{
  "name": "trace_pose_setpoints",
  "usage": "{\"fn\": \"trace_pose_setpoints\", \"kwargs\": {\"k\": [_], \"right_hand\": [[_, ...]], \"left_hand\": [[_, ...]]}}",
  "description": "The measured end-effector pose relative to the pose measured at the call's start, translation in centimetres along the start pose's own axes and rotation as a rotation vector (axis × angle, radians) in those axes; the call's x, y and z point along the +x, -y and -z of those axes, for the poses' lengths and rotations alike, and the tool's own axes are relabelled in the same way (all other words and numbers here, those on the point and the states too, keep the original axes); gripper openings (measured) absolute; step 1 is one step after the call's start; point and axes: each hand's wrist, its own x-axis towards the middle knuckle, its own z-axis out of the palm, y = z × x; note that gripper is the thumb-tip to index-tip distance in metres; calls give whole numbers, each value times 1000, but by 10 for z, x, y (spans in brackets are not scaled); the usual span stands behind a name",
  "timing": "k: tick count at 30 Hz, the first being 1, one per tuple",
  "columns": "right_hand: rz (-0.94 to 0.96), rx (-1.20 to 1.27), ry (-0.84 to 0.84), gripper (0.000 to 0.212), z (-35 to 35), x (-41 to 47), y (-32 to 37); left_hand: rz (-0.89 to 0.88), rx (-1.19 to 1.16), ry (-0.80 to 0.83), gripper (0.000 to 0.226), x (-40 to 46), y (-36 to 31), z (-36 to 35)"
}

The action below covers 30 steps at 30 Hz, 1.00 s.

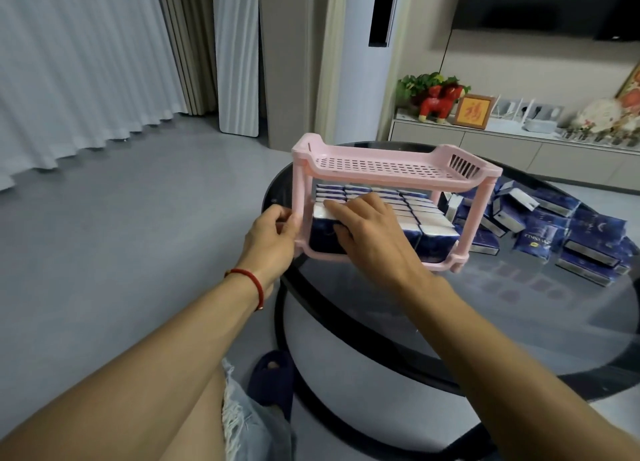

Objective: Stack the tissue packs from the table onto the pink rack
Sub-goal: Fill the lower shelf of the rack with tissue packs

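Note:
A pink two-tier rack (388, 164) stands at the near left of a round glass table (485, 322). Its lower shelf is packed with upright dark-blue and white tissue packs (415, 215); its top shelf holds nothing. My left hand (273, 235) grips the rack's front-left post. My right hand (374, 235) reaches into the lower shelf, fingers spread flat over the front-left tissue pack (323, 234), thumb on its front face. A loose pile of tissue packs (561, 232) lies on the table right of the rack.
The table's dark rim curves close to my knees, with a slippered foot (272, 377) below it. A low cabinet (519, 149) with a red figurine, a plant and a framed picture stands behind. Grey floor and curtains lie to the left.

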Motion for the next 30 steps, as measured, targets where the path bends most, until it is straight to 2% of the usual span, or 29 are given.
{"fn": "trace_pose_setpoints", "kwargs": {"k": [3,8,11,19,30], "right_hand": [[19,-125,2,35,-5,-4,2],[80,-233,20,61,-7,-11,9],[71,-213,104,56,-11,-16,10],[29,-207,239,66,-10,-25,22],[25,-189,284,67,-2,-42,2]], "left_hand": [[5,-4,6,13,0,1,0],[-3,18,1,14,-1,0,0],[0,13,3,14,-3,1,-1],[36,73,-2,12,2,8,4],[93,80,66,10,-4,7,9]]}}
